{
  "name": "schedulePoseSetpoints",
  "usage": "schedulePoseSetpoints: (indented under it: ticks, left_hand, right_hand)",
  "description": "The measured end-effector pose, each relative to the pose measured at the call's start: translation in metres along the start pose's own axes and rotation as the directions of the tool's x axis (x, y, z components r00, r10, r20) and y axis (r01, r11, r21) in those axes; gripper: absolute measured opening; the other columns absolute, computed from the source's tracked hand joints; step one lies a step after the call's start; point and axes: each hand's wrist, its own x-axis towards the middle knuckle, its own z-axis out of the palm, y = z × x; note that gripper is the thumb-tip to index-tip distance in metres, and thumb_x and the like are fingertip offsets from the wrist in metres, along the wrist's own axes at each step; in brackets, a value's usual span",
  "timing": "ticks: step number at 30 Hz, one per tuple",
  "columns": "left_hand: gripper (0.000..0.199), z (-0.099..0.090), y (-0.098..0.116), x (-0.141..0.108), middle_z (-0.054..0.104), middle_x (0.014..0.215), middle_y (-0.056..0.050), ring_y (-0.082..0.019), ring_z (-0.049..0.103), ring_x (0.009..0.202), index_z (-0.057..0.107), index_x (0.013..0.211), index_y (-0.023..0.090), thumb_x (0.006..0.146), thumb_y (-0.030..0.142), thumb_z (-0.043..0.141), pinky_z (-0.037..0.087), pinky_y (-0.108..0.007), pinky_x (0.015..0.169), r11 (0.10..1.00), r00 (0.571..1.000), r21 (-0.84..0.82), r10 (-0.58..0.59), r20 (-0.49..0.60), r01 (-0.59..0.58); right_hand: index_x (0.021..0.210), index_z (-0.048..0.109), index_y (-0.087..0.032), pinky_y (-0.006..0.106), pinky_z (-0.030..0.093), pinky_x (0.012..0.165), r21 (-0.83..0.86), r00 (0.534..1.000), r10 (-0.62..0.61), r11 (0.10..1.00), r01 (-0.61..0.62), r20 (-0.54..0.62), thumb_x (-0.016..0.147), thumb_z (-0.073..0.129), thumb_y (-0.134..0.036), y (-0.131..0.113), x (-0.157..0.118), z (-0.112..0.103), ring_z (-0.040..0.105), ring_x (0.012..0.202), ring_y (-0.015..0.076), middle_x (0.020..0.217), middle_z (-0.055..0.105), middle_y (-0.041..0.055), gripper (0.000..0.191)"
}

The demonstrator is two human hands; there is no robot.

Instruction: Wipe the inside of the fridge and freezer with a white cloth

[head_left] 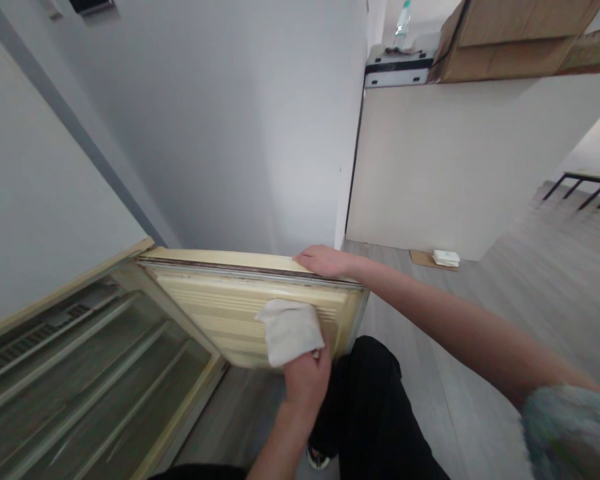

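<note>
A cream-coloured door (205,308) of a fridge-like cabinet stands swung open, its ribbed inner face towards me. My left hand (307,377) is closed on a folded white cloth (291,331), which lies against the lower right part of that inner face. Along the door's top edge, near its free corner, my right hand (323,260) grips with its fingers pressed together over the rim. The cabinet's interior (80,393), with several pale shelf bars, shows at the lower left.
Cardboard boxes (510,40) and a clear bottle (403,27) sit on top of a low partition (445,160). At its foot, white packets (446,258) rest on a cardboard piece. My knee (373,393) is just right of the door. A black-legged bench (585,179) stands far right.
</note>
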Motion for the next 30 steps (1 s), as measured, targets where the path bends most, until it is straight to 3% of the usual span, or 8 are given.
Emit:
schedulePoseSetpoints:
  ticks: [3, 8, 10, 12, 17, 19, 25, 30]
  left_hand:
    - [0.042, 0.005, 0.014, -0.005, 0.078, 0.107, -0.020, -0.038, 0.064, 0.131, 0.081, 0.098, 0.020, 0.097, 0.047, 0.048, 0.034, -0.062, 0.126, 1.000, 0.996, -0.017, 0.015, 0.090, -0.013]
    - [0.059, -0.036, -0.046, 0.050, 0.075, 0.109, -0.031, -0.045, 0.065, 0.126, 0.079, 0.098, 0.005, 0.093, 0.053, 0.045, 0.044, -0.061, 0.118, 0.986, 0.980, 0.034, -0.157, -0.126, 0.162]
    - [0.069, -0.041, -0.057, 0.062, 0.072, 0.110, -0.038, -0.051, 0.064, 0.124, 0.077, 0.100, -0.005, 0.092, 0.055, 0.043, 0.045, -0.066, 0.114, 0.979, 0.967, 0.060, -0.184, -0.174, 0.197]
    - [0.072, -0.032, -0.046, 0.058, 0.071, 0.108, -0.040, -0.053, 0.065, 0.121, 0.077, 0.099, -0.007, 0.092, 0.056, 0.042, 0.047, -0.068, 0.110, 0.980, 0.971, 0.064, -0.177, -0.158, 0.189]
    - [0.046, 0.021, 0.022, 0.015, 0.077, 0.108, -0.025, -0.041, 0.065, 0.127, 0.080, 0.099, 0.013, 0.094, 0.045, 0.048, 0.038, -0.061, 0.122, 0.999, 0.998, -0.034, -0.028, 0.055, 0.030]
    - [0.037, 0.033, 0.038, 0.006, 0.078, 0.105, -0.021, -0.040, 0.065, 0.128, 0.081, 0.095, 0.017, 0.092, 0.040, 0.052, 0.037, -0.060, 0.123, 0.997, 0.990, -0.076, 0.016, 0.141, -0.005]
    - [0.031, 0.028, 0.018, 0.019, 0.077, 0.110, -0.019, -0.040, 0.062, 0.130, 0.079, 0.096, 0.020, 0.089, 0.036, 0.053, 0.034, -0.061, 0.124, 0.996, 0.988, -0.090, -0.001, 0.156, 0.015]
    - [0.038, 0.016, 0.000, 0.039, 0.075, 0.112, -0.023, -0.039, 0.059, 0.134, 0.076, 0.095, 0.015, 0.092, 0.042, 0.050, 0.031, -0.057, 0.126, 0.989, 0.994, -0.129, -0.056, 0.097, 0.068]
  right_hand:
    - [0.124, 0.076, -0.007, 0.035, 0.049, 0.107, 0.043, 0.999, -0.024, 0.999, 0.025, -0.022, 0.113, 0.034, -0.042, 0.006, 0.002, -0.001, 0.066, 0.126, 0.0308, 0.139, 0.067, 0.0191, 0.056]
    - [0.124, 0.077, -0.008, 0.032, 0.051, 0.103, 0.011, 0.999, -0.022, 1.000, 0.022, -0.034, 0.113, 0.036, -0.041, 0.005, 0.005, -0.003, 0.067, 0.126, 0.0303, 0.138, 0.068, 0.0187, 0.053]
    - [0.124, 0.077, -0.008, 0.032, 0.051, 0.103, -0.029, 0.998, -0.039, 0.999, 0.038, -0.039, 0.113, 0.037, -0.038, 0.004, 0.007, -0.005, 0.067, 0.127, 0.0301, 0.138, 0.067, 0.0188, 0.051]
    - [0.124, 0.077, -0.008, 0.031, 0.051, 0.103, -0.045, 0.998, -0.048, 0.998, 0.046, -0.044, 0.113, 0.038, -0.037, 0.004, 0.008, -0.006, 0.067, 0.128, 0.0301, 0.139, 0.067, 0.0191, 0.050]
    - [0.126, 0.076, -0.008, 0.034, 0.051, 0.105, -0.041, 0.998, -0.048, 0.998, 0.047, -0.039, 0.113, 0.036, -0.043, 0.012, 0.013, -0.007, 0.066, 0.129, 0.0313, 0.139, 0.067, 0.0197, 0.055]
    - [0.123, 0.078, -0.011, 0.032, 0.051, 0.103, -0.023, 0.997, -0.051, 0.999, 0.050, -0.056, 0.112, 0.039, -0.046, 0.016, 0.015, -0.008, 0.068, 0.126, 0.0300, 0.137, 0.068, 0.0179, 0.054]
    - [0.121, 0.078, -0.008, 0.030, 0.050, 0.095, -0.007, 0.997, -0.004, 1.000, 0.003, -0.083, 0.110, 0.043, -0.053, 0.024, 0.027, -0.011, 0.068, 0.122, 0.0309, 0.135, 0.069, 0.0199, 0.058]
    - [0.109, 0.080, -0.010, 0.026, 0.047, 0.086, -0.081, 0.995, -0.028, 0.997, 0.020, -0.099, 0.110, 0.037, -0.061, 0.028, 0.032, -0.013, 0.071, 0.106, 0.0246, 0.121, 0.076, 0.0176, 0.067]
